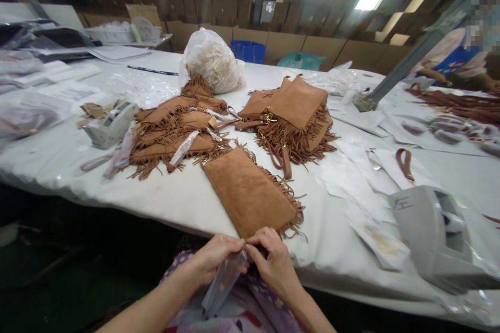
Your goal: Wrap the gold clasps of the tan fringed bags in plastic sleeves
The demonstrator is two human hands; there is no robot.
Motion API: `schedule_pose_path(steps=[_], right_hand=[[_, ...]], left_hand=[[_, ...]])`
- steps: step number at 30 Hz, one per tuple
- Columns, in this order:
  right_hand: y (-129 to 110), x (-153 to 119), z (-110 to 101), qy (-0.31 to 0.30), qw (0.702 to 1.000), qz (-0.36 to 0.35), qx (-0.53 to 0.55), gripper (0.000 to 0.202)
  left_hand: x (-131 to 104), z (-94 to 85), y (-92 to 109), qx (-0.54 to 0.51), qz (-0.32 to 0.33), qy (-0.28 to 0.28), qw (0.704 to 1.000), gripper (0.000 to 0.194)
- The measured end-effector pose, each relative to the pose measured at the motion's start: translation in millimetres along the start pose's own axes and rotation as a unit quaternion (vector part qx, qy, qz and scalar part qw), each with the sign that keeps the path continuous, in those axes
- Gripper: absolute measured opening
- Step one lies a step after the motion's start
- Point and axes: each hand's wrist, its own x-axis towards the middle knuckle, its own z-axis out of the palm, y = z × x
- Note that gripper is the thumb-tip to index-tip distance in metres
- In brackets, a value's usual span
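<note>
- While your left hand (214, 259) and right hand (274, 263) pinch the translucent plastic sleeve (223, 287) near its top, keep pressure light to avoid tearing it.
- Let the tan suede fringed pouch (250, 192) rest on the white-covered counter (167, 190), near corner at your fingertips.
- Fingers hide the join; the sleeve's contents look unclear.

Single head-worn view, facing forward and down; hands near, table beyond, boxes far off.
</note>
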Motion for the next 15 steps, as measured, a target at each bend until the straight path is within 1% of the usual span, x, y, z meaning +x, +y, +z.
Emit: schedule_pose_path(steps=[3, 5, 8, 12, 13, 15], right_hand=[[0, 4, 2, 0.002, 1.0, 0.003, -0.01, 0.015], [0, 5, 3, 0.007, 1.0, 0.001, -0.025, 0.015], [1, 5, 6, 0.006, 0.999, 0.0, -0.051, 0.014], [3, 5, 10, 0.012, 0.997, -0.014, -0.08, 0.014], [4, 4, 11, 0.015, 0.996, -0.018, -0.086, 0.015], [4, 4, 12, 0.021, 0.995, -0.026, -0.094, 0.015]], left_hand=[[-2, -4.7, 2, -0.02, -0.02, -0.009, 1.0, 0.061], [-5, -9.1, 2, -0.041, -0.027, -0.023, 0.999, 0.064], [-12, -16.3, 0, -0.063, -0.017, -0.045, 0.997, 0.058], [-18, -18.5, -1, -0.032, 0.01, -0.068, 0.997, 0.052], [-18, -17.1, -1, -0.016, 0.016, -0.066, 0.998, 0.052], [-15, -12.6, -1, 0.01, 0.028, -0.041, 0.999, 0.053]])
